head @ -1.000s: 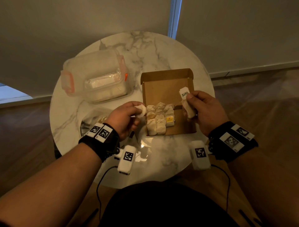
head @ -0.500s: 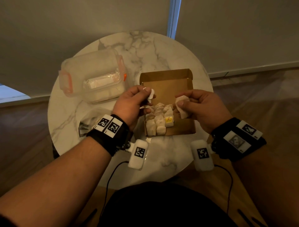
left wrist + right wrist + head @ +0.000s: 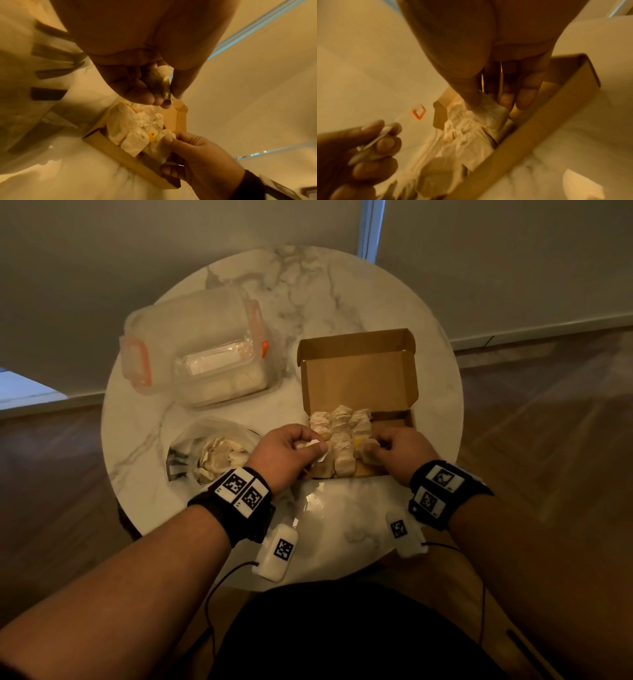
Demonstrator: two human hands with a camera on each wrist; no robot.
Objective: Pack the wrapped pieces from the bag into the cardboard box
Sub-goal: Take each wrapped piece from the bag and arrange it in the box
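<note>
A moment ago I held both hands up over the cardboard box (image 3: 359, 371), a wrapped piece pinched in each. Now my right hand (image 3: 402, 451) has come down into the near right part of the box and presses its wrapped piece (image 3: 489, 112) in beside the packed rows (image 3: 339, 433). My left hand (image 3: 287, 453) has dropped to the box's near left corner, gripping its own small piece (image 3: 161, 79). With that hand lowered nearer me, the bag (image 3: 212, 446) on the left shows more fully.
</note>
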